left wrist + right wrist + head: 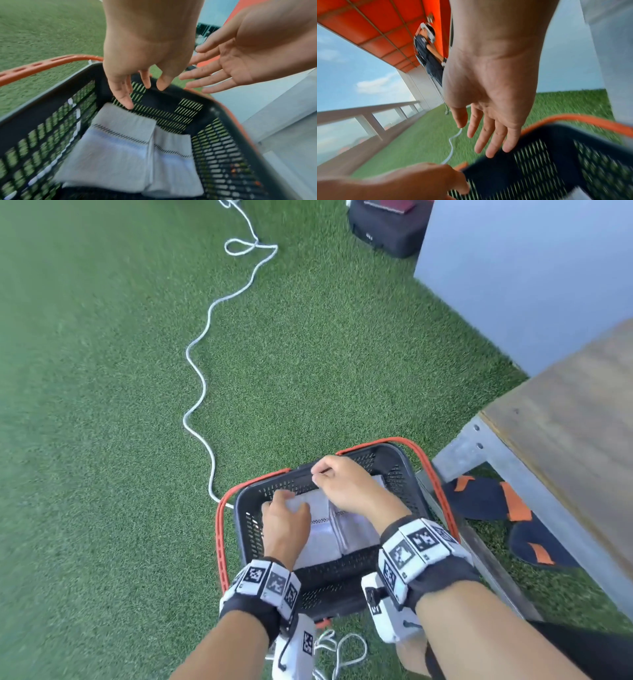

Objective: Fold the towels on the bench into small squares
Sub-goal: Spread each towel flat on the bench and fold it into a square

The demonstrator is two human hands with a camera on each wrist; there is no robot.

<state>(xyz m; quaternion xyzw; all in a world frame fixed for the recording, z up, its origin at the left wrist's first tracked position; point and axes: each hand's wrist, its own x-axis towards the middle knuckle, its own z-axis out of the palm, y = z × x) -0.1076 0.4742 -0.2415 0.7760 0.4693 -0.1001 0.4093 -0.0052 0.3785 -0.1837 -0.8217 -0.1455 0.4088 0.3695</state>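
Two folded grey-white towels [329, 532] lie side by side in a black mesh basket [246, 529] with orange handles, which stands on the turf. In the left wrist view the towels [120, 148] show a stitched stripe. My left hand [286, 518] hovers over the left towel, fingers [123, 97] straight and pointing down at its far edge, holding nothing. My right hand [342, 487] is above the basket's far rim [556, 142], with its fingers [494, 135] straight and empty. The wooden bench [565, 440] at the right has no towel on the part in view.
A white cord [202, 392] snakes over the green turf left of the basket. Dark slippers with orange straps [486, 498] lie under the bench. A black bag [387, 231] and a grey wall [531, 268] stand at the back right. A person [428, 54] stands far off by a railing.
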